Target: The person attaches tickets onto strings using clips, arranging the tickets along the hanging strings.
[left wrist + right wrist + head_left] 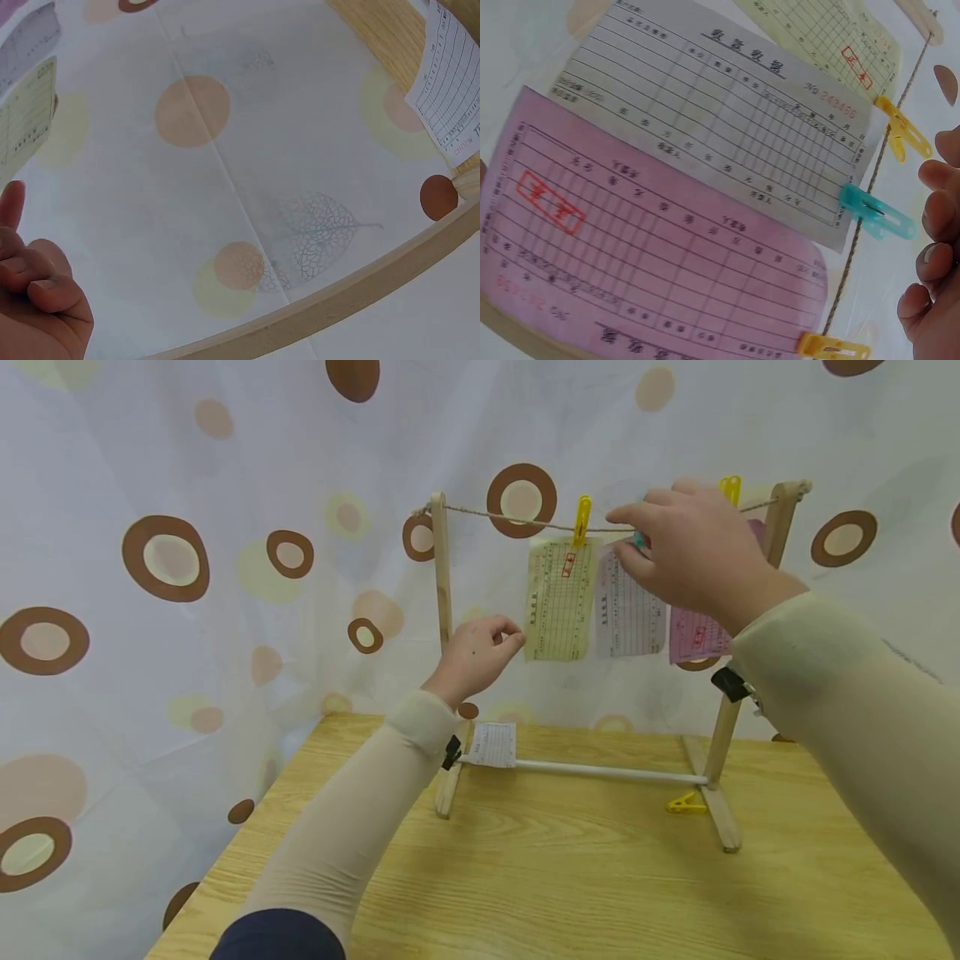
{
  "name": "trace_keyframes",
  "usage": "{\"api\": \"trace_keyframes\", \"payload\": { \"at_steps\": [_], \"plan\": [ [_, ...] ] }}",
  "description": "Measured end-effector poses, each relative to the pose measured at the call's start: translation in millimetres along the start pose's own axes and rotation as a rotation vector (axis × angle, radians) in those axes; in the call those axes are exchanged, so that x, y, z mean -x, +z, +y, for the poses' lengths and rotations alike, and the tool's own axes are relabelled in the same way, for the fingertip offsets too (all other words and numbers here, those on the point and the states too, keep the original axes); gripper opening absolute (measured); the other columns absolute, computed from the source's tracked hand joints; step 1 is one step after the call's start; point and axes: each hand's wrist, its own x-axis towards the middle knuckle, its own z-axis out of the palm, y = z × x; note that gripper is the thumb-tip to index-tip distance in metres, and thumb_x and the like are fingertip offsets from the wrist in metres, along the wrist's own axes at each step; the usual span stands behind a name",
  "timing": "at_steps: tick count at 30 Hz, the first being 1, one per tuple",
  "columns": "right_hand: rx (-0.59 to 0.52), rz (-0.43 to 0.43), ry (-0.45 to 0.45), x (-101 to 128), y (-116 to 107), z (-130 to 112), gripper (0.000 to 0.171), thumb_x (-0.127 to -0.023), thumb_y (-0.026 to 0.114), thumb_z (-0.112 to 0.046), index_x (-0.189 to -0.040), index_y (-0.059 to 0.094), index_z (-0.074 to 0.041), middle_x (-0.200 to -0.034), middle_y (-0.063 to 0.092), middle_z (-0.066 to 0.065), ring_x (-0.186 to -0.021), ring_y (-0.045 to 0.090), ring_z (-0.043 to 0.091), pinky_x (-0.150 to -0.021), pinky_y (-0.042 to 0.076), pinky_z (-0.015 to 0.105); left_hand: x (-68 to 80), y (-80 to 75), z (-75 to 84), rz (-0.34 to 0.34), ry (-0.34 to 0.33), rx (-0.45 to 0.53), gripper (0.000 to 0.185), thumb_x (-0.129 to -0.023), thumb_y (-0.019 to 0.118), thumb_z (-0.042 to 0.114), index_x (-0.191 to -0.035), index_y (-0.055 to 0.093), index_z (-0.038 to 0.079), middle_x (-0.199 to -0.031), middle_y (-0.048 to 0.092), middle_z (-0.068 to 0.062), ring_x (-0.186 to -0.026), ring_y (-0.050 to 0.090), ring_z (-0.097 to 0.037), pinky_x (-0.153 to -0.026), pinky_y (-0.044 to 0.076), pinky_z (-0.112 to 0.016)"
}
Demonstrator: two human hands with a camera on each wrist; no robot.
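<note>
A small wooden rack (441, 610) stands on the table, with a string (495, 516) stretched across its top. Three slips hang from the string: a yellow-green one (558, 597) under a yellow peg (581, 518), a white one (626, 614) (727, 127) under a teal peg (877, 212), and a pink one (693, 635) (652, 262). My right hand (626, 535) (930, 225) is up at the string, fingertips just short of the teal peg, holding nothing. My left hand (517, 639) (30, 277) hovers loosely curled beside the yellow-green slip's lower left corner.
A loose white slip (492, 745) (450, 82) lies at the rack's white bottom rod (600, 770). A spare yellow peg (686, 803) sits on the wooden table (570, 877) by the right foot. A spotted curtain (187, 568) hangs close behind.
</note>
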Motion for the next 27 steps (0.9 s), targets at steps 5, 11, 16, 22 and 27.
{"api": "trace_keyframes", "payload": {
  "at_steps": [5,11,16,22,27],
  "plan": [
    [-0.022,0.017,-0.003,14,5,5,0.038,-0.101,0.056,-0.025,-0.133,0.066,-0.007,-0.079,0.058,0.007,-0.077,0.045,0.03,-0.069,0.038,0.044,3.6,0.1,-4.1,-0.002,0.019,0.0,0.025,-0.105,0.055,0.036,-0.119,0.068,0.018,-0.083,0.058,-0.004,-0.068,0.05,-0.021,-0.064,0.042,-0.034],
    [-0.075,0.0,0.01,35,15,10,0.038,-0.099,0.06,-0.022,-0.133,0.066,-0.007,-0.079,0.057,0.006,-0.079,0.05,0.027,-0.063,0.04,0.04,13.5,3.5,-17.2,-0.035,0.0,0.011,0.026,-0.105,0.056,0.035,-0.122,0.065,0.018,-0.082,0.052,-0.006,-0.061,0.047,-0.019,-0.057,0.043,-0.033],
    [-0.124,-0.026,0.03,54,26,11,0.036,-0.098,0.062,-0.02,-0.131,0.067,-0.007,-0.077,0.053,0.004,-0.073,0.048,0.023,-0.059,0.039,0.038,24.9,8.1,-30.6,-0.101,-0.037,0.046,0.029,-0.105,0.054,0.038,-0.124,0.063,0.018,-0.075,0.054,-0.008,-0.049,0.055,-0.022,-0.05,0.048,-0.035],
    [-0.178,-0.07,0.068,78,44,15,0.033,-0.099,0.06,-0.02,-0.128,0.069,-0.007,-0.072,0.05,0.001,-0.069,0.044,0.02,-0.058,0.038,0.036,37.6,18.3,-47.5,-0.115,-0.024,-0.01,0.029,-0.105,0.055,0.036,-0.124,0.064,0.016,-0.076,0.055,-0.005,-0.056,0.049,-0.018,-0.057,0.042,-0.034],
    [-0.229,-0.146,0.135,100,60,20,0.032,-0.1,0.06,-0.022,-0.127,0.07,-0.008,-0.075,0.053,0.0,-0.071,0.046,0.02,-0.06,0.038,0.037,49.5,29.6,-65.4,-0.151,-0.056,-0.023,0.031,-0.105,0.056,0.038,-0.127,0.063,0.018,-0.073,0.054,-0.004,-0.056,0.043,-0.016,-0.056,0.04,-0.034]
  ]
}}
